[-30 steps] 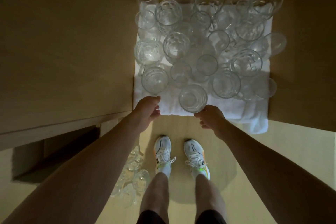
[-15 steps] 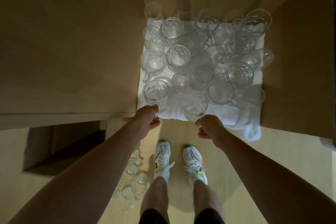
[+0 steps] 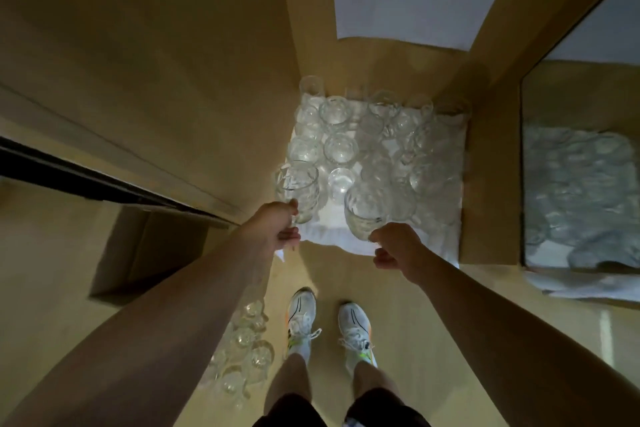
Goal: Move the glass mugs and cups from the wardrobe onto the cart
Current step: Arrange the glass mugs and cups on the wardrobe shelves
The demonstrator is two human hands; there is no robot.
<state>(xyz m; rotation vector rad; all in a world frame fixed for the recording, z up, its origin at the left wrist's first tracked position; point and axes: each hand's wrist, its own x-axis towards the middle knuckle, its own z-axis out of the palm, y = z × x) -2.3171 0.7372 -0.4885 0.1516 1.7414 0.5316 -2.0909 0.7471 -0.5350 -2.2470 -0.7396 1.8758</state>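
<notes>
glass mugs: 2 held | left hand (image 3: 277,229) grip holds left mug (image 3: 299,189) | right hand (image 3: 398,246) grip holds right mug (image 3: 363,210)

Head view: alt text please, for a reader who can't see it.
Seen from above, a person's left hand and right hand each grip a glass mug, above a white cloth crowded with glasses in a wooden wardrobe. More glasses sit lower left, beside white sneakers.

Dim, warm-toned view; light falls brightest on the white cloth (image 3: 332,218) under the glassware (image 3: 341,147), which glints. Motion blur softens everything; wide-angle distortion bends the edges.
</notes>
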